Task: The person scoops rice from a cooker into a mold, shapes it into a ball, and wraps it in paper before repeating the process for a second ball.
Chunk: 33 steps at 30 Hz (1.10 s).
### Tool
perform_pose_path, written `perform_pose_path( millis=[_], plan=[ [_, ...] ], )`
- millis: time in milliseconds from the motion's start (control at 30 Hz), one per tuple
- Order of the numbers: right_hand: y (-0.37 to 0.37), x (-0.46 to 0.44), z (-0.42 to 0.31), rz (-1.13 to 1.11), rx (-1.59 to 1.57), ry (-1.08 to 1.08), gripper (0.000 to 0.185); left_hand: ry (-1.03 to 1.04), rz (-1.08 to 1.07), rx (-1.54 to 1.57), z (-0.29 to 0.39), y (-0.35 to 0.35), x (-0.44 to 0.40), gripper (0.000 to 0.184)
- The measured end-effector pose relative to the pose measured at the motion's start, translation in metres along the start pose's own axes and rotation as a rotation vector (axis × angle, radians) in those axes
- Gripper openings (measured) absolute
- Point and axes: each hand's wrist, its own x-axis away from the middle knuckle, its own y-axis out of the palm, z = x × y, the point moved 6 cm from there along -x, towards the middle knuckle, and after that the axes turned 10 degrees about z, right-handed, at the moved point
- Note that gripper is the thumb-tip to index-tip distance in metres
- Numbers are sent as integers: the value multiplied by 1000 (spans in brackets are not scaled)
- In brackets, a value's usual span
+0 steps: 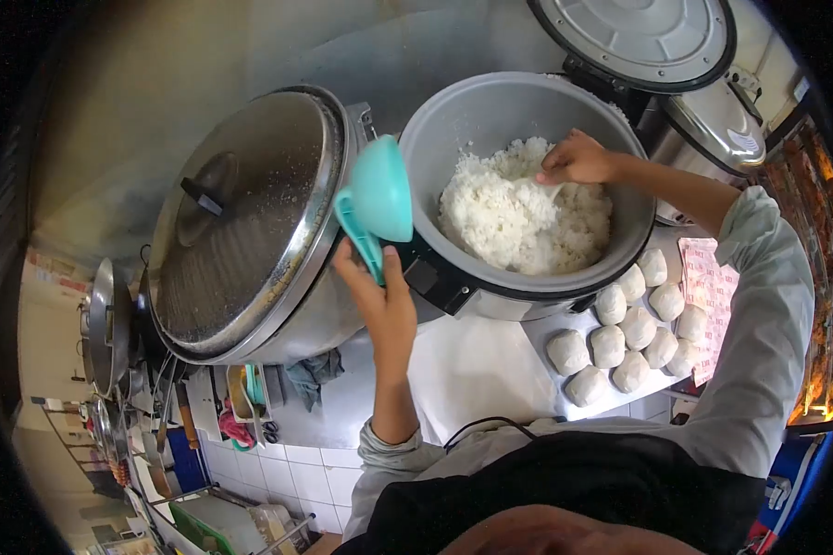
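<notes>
A large open rice cooker [435, 111] holds white rice [509, 217] heaped in its grey pot. My right hand [578, 159] reaches into the pot, its fingers closed round a pale utensil [553, 192] whose lower part is in the rice. To the left of the pot, my left hand [377, 287] grips the handle of a turquoise scoop [382, 190], which is held up beside the cooker's rim. Several wrapped white bundles [637, 327] lie in rows below the cooker at the right.
A big metal pot with a lid [259, 203] stands at the left. The cooker's raised lid [639, 37] and a second cooker [717, 125] are at the upper right. White paper [481, 361], printed pink paper [708, 287] and a dark cloth [315, 375] lie on the counter.
</notes>
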Motion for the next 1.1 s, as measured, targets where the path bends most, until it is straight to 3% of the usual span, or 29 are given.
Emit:
perform_pose_path(
  millis=[33, 100, 133, 200, 333, 400, 467, 500, 533, 600, 633, 667, 733, 767, 833, 933, 967, 1000, 1033, 1100],
  plan=[
    [-12, 4, 3, 10, 5, 5, 58, -209, -58, 221, 18, 5, 1, 38],
    [-50, 16, 8, 281, -14, 15, 52, -252, -109, 272, 41, 10, 0, 38],
    [-63, 22, 10, 292, -7, 20, 52, -301, -153, 317, 49, 15, 0, 37],
    [-103, 40, 8, 499, 203, 11, 53, -272, -192, 289, 61, 24, -2, 40],
    [-156, 71, 4, 384, 324, 209, 57, -219, -360, 58, 61, 61, -5, 45],
    [-172, 81, -4, 452, 304, 228, 54, -147, -591, -60, 72, 90, 4, 42],
    [-185, 87, -21, 572, 375, 293, 53, -188, -620, -27, 78, 113, 11, 38],
    [-190, 88, -35, 519, 478, 347, 40, -242, -640, -3, 80, 124, 15, 33],
    [-190, 85, -46, 522, 483, 357, 40, -236, -648, 3, 86, 133, 18, 33],
    [-182, 71, -78, 495, 846, 209, 26, -564, -615, 165, 84, 147, 28, 26],
    [-174, 68, -99, 526, 989, 146, 21, -650, -721, 234, 87, 155, 33, 14],
    [-163, 63, -120, 555, 1129, 79, 17, -651, -725, 237, 88, 161, 34, 14],
    [-129, 32, -130, 455, 1347, 110, 14, -919, -639, 518, 82, 174, 42, 10],
    [-126, 35, -145, 454, 1348, 111, 14, -918, -641, 519, 82, 174, 42, 10],
    [-110, 41, -165, 187, 1558, 28, 13, -1057, -642, 792, 86, 176, 41, 10],
    [-108, 49, -166, 353, 1633, -113, 13, -1183, -579, 887, 67, 172, 28, 13],
    [-116, 60, -165, 520, 1486, -109, 14, -1180, -579, 891, 65, 168, 23, 13],
    [-127, 66, -155, 476, 1337, 11, 12, -1292, -568, 954, 67, 162, 23, 16],
    [-139, 76, -142, 598, 1213, 47, 10, -1404, -554, 1015, 67, 157, 25, 19],
    [-162, 93, -103, 828, 1001, 168, 14, -1387, -587, 1055, 64, 149, 20, 21]
  ],
)
